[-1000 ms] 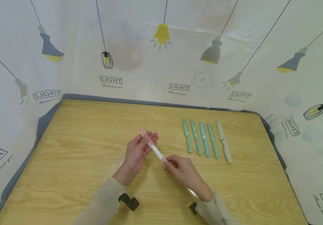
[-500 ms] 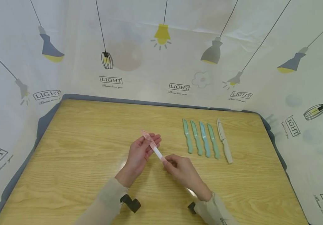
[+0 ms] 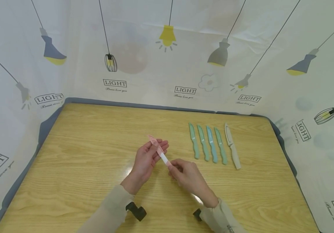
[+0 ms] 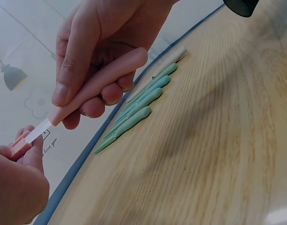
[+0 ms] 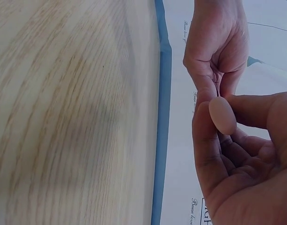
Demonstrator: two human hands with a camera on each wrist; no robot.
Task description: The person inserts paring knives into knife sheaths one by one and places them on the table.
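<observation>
A pink-handled knife with a white blade is held above the table between both hands. My right hand [image 3: 191, 177] grips its pink handle [image 4: 110, 77], thumb on one side and fingers on the other. The pink sheath [image 3: 153, 140] is pinched between thumb and fingers of my left hand [image 3: 144, 161]. The tip end of the blade is hidden inside the sheath, while a short white stretch of blade [image 3: 164, 158] shows between sheath and handle. Only the rounded handle butt [image 5: 222, 116] appears in the right wrist view.
Right of the hands lies a row of sheathed knives: a green one [image 3: 195, 149], two more green, a blue one [image 3: 212, 149] and a cream one [image 3: 235, 157] at the end. A lamp-print curtain [image 3: 143, 64] surrounds the wooden table [image 3: 76, 161].
The left hand and sheath have moved slightly toward the right hand along the blade, so less white blade shows. The right hand has hardly moved.
</observation>
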